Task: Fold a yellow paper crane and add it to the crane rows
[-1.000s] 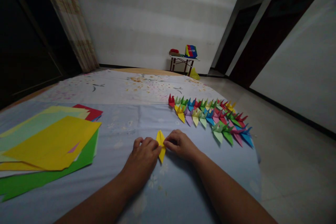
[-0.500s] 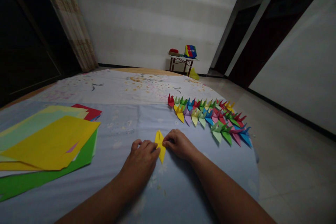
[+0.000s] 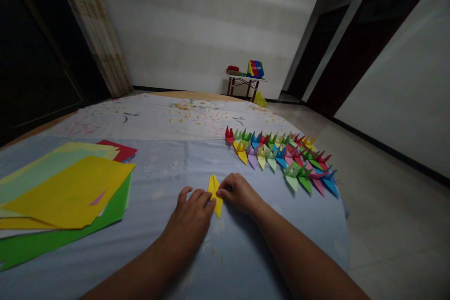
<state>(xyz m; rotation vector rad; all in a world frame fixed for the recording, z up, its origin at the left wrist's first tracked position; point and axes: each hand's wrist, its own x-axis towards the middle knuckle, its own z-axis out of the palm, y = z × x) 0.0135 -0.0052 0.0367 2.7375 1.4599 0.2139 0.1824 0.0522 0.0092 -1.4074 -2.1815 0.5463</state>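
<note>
A small folded yellow paper piece (image 3: 215, 191) lies on the light blue sheet (image 3: 168, 168) between my hands. My left hand (image 3: 190, 215) rests with curled fingers, its fingertips pressing the paper's left edge. My right hand (image 3: 239, 193) pinches the paper's right side with thumb and fingers closed. Both forearms reach in from the bottom of the view.
A stack of coloured paper sheets (image 3: 66, 187), yellow on top with green and red below, lies at the left. Rows of several folded paper cranes (image 3: 281, 157) sit at the right, near the sheet's edge. A small table with objects (image 3: 246, 77) stands by the far wall.
My hands and the yellow paper have stayed in nearly the same place; the fingers shifted slightly along the folded edge.
</note>
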